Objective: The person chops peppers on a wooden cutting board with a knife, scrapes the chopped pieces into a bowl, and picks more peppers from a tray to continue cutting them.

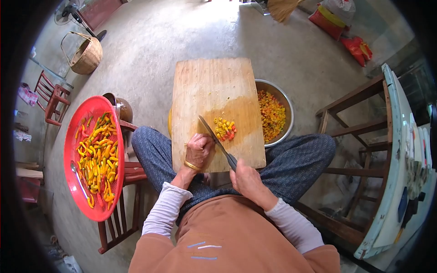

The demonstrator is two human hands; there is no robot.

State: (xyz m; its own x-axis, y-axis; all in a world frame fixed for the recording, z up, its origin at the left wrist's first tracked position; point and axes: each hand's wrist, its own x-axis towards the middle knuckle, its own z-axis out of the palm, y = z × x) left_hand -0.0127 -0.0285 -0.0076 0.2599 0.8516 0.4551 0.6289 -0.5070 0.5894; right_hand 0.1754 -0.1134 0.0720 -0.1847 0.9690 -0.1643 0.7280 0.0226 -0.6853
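A wooden cutting board (pixel 214 86) lies in front of me, wet around its middle. My right hand (pixel 247 178) is closed round the dark handle of a knife (pixel 215 137), whose blade points up and left over the board. Just left of the blade, my left hand (pixel 200 149) rests on the board with its fingers curled; what they hold, if anything, is hidden. Chopped yellow and red peppers (pixel 225 129) form a small pile right of the blade. A metal bowl (pixel 291 116) of chopped peppers (pixel 271 116) stands partly under the board's right edge.
At the left, a red tray (pixel 71 150) of whole peppers (pixel 98 157) and a spoon (pixel 78 178) rests on a wooden chair (pixel 123 223). Behind are a pot (pixel 123 110) and a woven basket (pixel 86 57). A wooden frame (pixel 359 172) stands right; sacks (pixel 327 22) lie at the back right.
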